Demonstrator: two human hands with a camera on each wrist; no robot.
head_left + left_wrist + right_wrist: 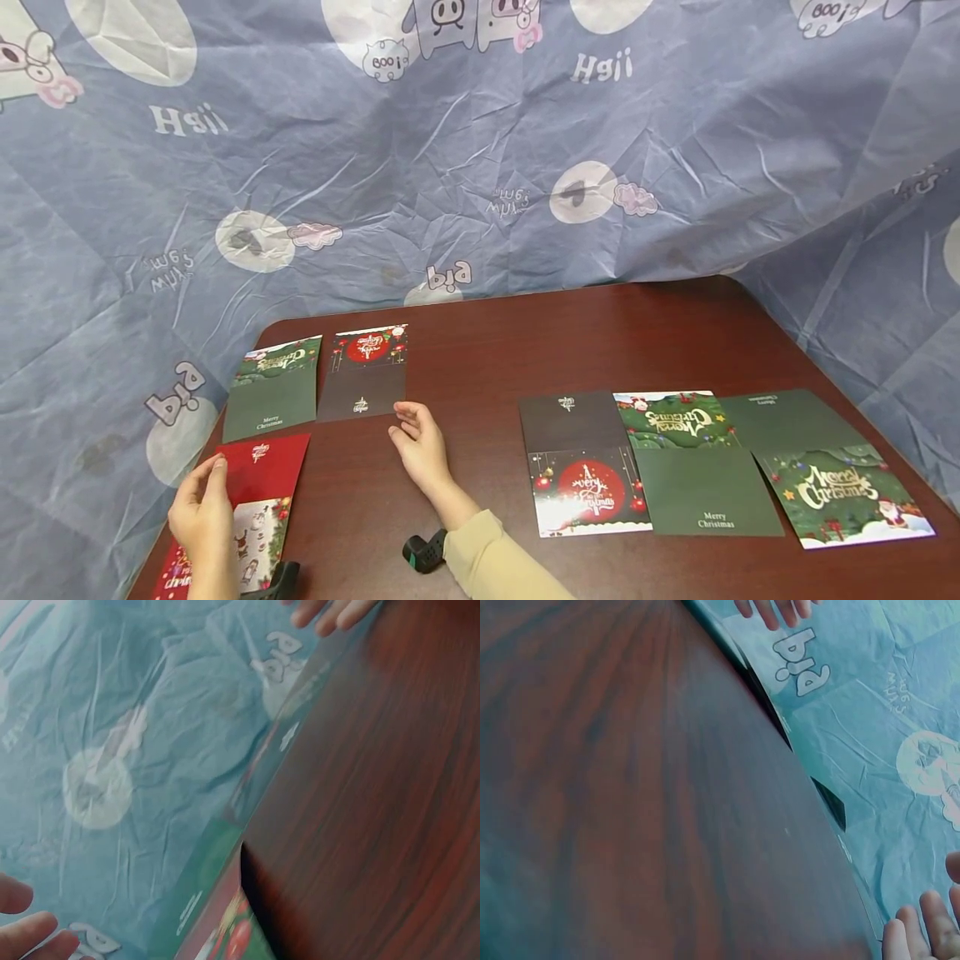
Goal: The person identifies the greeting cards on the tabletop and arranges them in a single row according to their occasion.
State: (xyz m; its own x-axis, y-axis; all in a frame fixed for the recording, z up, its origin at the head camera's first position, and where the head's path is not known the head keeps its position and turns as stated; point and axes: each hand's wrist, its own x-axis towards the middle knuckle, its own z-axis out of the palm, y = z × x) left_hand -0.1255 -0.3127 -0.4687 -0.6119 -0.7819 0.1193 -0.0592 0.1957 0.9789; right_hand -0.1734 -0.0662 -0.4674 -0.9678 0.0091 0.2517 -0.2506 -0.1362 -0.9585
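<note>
Nearest item: red card (255, 500), opened flat on the dark wood worktop (480, 367), lying under and just ahead of the left hand (201, 512). Left hand rests on the card's near half, fingers relaxed and loosely spread, gripping nothing.

Right hand (420, 443): hovers or rests on bare worktop to the right of the red card, fingers loosely parted, thumb out, empty. A cream sleeve (495, 567) covers that forearm, with a black wrist mount (424, 550) just behind the hand.

Beyond the hands, 2 cards: green card (273, 387) ahead of the left hand, dark card with red disc (363, 371) just ahead of the right hand's fingertips, side by side and barely apart.

Well to the right of the right hand, 3 further opened cards: dark card with red bauble (585, 462), green centre card (693, 467), and green Santa card (832, 467), edges touching or overlapping.

Backdrop: blue printed cloth (480, 150).

Judged step: laying cards out near the hands; the red card appears freshly set down. Next move would likely call for squaring it under the other 2.
</note>
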